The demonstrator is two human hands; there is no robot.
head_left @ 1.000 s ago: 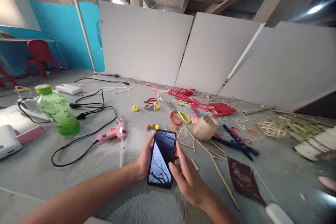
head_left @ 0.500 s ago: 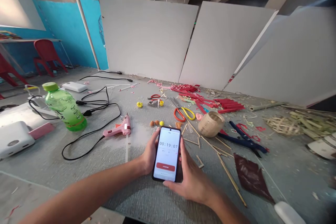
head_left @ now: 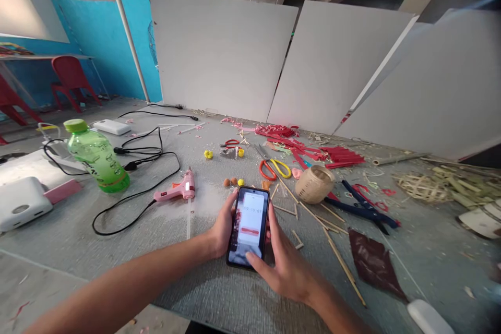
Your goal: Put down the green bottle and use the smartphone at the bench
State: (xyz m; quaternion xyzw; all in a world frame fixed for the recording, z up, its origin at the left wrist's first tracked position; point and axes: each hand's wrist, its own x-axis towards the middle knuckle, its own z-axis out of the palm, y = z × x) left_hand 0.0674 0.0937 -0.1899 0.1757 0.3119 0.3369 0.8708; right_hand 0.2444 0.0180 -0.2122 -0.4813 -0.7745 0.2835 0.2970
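Resting between both, the phone [head_left: 249, 227] is clasped by left hand [head_left: 224, 225] and right hand [head_left: 282, 266] (thumb on screen).

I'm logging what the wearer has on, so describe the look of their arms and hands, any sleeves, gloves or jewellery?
Both forearms are bare up to the picture's edge, with no sleeve in view. The left hand and right hand wear no gloves, and no ring, watch or bracelet shows on the parts visible. Fingernails look short and unpainted.
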